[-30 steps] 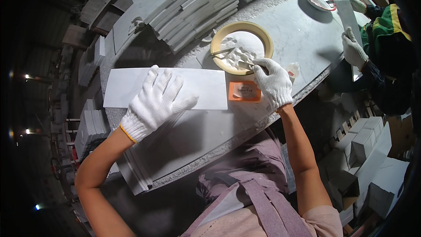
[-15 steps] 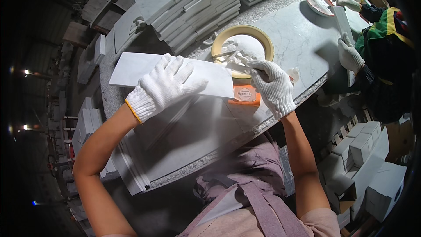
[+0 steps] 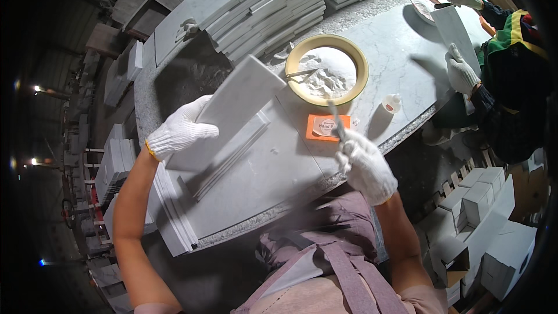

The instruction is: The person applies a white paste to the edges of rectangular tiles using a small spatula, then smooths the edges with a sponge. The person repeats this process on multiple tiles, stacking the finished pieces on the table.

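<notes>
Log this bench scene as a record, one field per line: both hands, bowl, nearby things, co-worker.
Left hand: gloved, holding a tilted white slab
Right hand: gloved, gripping a thin blade-like tool, blurred
Bowl: yellowish, containing white material
Orange block: on the bowl's near side
Small bottle: white, right of the orange block
Stacked slabs: beyond the bowl
Co-worker's hands: gloved, at another slab

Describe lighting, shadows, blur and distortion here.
Head view: black rim, fisheye bending; head view, far left: lamps flaring against gloom; head view, right of centre: white bottle casting shadow; head view: right hand and flat-bladed tool slightly blurred.
</notes>
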A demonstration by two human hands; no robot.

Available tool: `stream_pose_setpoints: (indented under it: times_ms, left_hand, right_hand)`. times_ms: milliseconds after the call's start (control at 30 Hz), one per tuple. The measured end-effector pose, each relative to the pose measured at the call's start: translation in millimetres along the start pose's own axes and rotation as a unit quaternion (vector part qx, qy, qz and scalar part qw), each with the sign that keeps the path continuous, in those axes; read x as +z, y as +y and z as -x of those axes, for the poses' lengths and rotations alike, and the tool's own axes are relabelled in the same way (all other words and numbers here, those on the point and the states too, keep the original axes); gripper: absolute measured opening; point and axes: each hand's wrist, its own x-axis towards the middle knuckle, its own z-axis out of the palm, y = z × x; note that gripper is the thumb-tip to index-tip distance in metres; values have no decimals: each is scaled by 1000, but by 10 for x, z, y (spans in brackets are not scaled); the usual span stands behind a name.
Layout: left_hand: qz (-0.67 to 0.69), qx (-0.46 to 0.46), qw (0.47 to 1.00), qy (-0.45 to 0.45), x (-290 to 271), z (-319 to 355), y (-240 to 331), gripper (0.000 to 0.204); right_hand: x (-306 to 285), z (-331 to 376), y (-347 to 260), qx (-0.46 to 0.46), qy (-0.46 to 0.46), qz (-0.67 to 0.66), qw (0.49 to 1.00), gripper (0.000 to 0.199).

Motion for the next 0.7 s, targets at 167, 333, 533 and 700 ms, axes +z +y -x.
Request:
stream_pose_setpoints:
  times_ms: [167, 333, 533, 700]
  left_hand:
    - [59, -64, 996, 9, 2, -3, -697, 68]
    - [-40, -120, 991, 53, 9, -104, -1292, 95]
    - [-31, -76, 994, 69, 48, -132, -1416, 96]
    - [-116, -56, 984, 121, 157, -155, -1451, 75]
  right_hand:
    - [294, -16, 408, 105, -39, 36, 993, 34]
    - [449, -343, 489, 54, 10, 226, 973, 33]
    - [219, -366, 451, -12, 131, 136, 982, 35]
    - [199, -244, 440, 7, 112, 145, 983, 43]
